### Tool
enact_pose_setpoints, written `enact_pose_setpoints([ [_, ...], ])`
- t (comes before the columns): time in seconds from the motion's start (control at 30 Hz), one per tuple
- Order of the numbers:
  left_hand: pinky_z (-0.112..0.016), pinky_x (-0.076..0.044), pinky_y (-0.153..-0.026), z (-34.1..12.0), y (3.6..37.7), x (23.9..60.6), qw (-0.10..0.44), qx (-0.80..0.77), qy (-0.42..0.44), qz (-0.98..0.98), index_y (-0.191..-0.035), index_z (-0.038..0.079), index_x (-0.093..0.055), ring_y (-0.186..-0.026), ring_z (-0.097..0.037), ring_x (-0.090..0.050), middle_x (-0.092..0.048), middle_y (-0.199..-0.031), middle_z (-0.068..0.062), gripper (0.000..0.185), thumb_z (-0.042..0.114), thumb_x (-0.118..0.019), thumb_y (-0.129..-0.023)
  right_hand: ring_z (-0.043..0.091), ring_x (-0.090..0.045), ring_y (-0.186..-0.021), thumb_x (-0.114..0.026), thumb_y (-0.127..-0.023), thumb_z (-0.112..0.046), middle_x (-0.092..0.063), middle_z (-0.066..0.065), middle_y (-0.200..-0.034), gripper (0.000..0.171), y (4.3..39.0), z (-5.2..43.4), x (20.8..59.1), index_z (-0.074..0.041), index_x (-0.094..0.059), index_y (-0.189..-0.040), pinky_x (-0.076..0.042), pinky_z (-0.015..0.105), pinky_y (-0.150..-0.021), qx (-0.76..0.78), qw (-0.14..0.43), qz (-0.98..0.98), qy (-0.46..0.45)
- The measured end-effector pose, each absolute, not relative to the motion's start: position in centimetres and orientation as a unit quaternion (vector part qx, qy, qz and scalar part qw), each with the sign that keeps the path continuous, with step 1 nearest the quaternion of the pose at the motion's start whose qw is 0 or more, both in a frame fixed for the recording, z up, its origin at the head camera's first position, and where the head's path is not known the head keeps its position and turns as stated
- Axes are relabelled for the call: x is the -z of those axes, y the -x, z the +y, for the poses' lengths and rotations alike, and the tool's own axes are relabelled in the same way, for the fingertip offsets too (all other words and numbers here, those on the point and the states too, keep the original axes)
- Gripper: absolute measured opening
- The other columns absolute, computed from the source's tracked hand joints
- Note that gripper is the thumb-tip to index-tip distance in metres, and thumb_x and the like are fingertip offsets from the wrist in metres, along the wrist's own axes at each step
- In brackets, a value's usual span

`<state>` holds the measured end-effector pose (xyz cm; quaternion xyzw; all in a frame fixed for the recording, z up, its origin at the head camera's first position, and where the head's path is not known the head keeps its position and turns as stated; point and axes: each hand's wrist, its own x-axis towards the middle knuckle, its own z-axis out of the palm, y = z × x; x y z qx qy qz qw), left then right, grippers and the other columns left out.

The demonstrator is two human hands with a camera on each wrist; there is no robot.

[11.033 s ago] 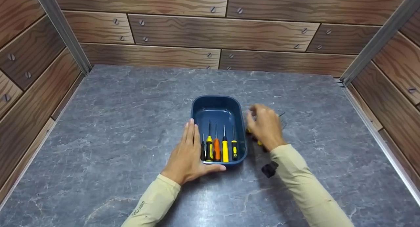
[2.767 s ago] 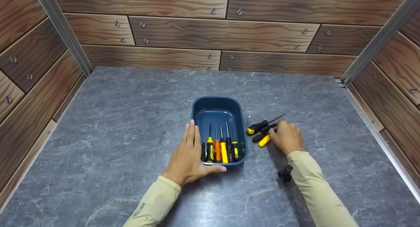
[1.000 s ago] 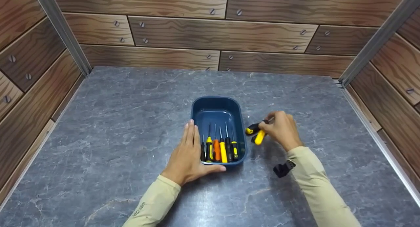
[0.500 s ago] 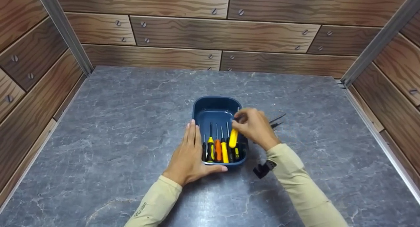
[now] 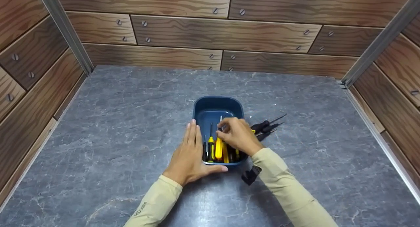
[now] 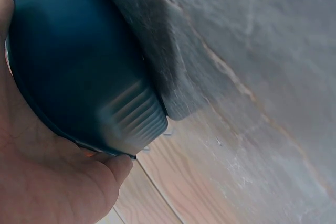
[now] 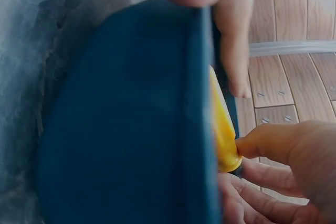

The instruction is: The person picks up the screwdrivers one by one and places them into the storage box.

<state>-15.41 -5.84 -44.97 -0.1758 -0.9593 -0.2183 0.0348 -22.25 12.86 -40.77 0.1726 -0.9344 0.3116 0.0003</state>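
Under the right hand [image 5: 239, 136], its grip pinching a yellow screwdriver [image 5: 219, 144], crowded tools in the tray [image 5: 217, 103] could jam it crooked.

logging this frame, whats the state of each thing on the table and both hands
blue tray: upright on the table, holding screwdrivers
yellow screwdriver: pinched by the right hand, over the tray
right hand: fingers curled on that screwdriver
left hand: flat against the tray's left side
black screwdrivers: lying on the table right of the tray

Tray [image 5: 218, 102] mid-table [image 5: 131, 122]; screwdrivers [image 5: 210, 149] inside, near end; two more screwdrivers [image 5: 267, 126] on table just right.
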Motion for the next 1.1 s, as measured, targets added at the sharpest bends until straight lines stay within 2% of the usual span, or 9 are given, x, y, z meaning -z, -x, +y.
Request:
enact_pose_setpoints([
  [0.37, -0.047, -0.020, -0.122, -5.9, 15.6, 45.1, 0.037, 0.213, 0.178, -0.960, -0.157, -0.009, -0.012, -0.153, -0.039, -0.003, 0.002, -0.165, -0.028, 0.144, 0.095, -0.054, -0.067, 0.018, -0.072, -0.076, -0.078, -0.089, -0.018, -0.076, 0.005, -0.084, 0.017, 22.3, 11.5, 42.4, -0.007, -0.076, -0.101, -0.058, 0.038, -0.072, -0.287, -0.021, -0.941, -0.179],
  [0.57, -0.047, -0.019, -0.122, -5.9, 15.5, 45.1, 0.039, 0.215, 0.178, -0.960, -0.157, -0.009, -0.010, -0.153, -0.040, -0.003, 0.002, -0.165, -0.028, 0.144, 0.094, -0.056, -0.067, 0.016, -0.069, -0.072, -0.077, -0.090, -0.017, -0.074, 0.005, -0.082, 0.016, 22.2, 11.3, 42.9, -0.006, -0.075, -0.101, -0.057, 0.036, -0.068, -0.289, -0.025, -0.938, -0.192],
  [0.93, -0.047, -0.019, -0.122, -5.8, 15.5, 45.2, 0.044, 0.216, 0.181, -0.959, -0.157, -0.010, -0.013, -0.153, -0.040, -0.004, 0.000, -0.165, -0.029, 0.143, 0.092, -0.058, -0.068, 0.019, -0.063, -0.072, -0.074, -0.092, -0.012, -0.068, 0.005, -0.080, 0.010, 22.0, 11.2, 43.5, -0.002, -0.074, -0.095, -0.055, 0.039, -0.069, -0.266, -0.001, -0.937, -0.225],
  [1.1, -0.045, -0.019, -0.122, -5.8, 15.4, 45.1, 0.038, 0.212, 0.180, -0.960, -0.157, -0.010, -0.010, -0.154, -0.039, -0.002, 0.002, -0.165, -0.027, 0.144, 0.095, -0.054, -0.067, 0.018, -0.061, -0.071, -0.074, -0.091, -0.012, -0.067, 0.004, -0.078, 0.009, 22.1, 11.2, 43.6, -0.002, -0.073, -0.093, -0.054, 0.039, -0.068, -0.266, 0.003, -0.936, -0.229],
])
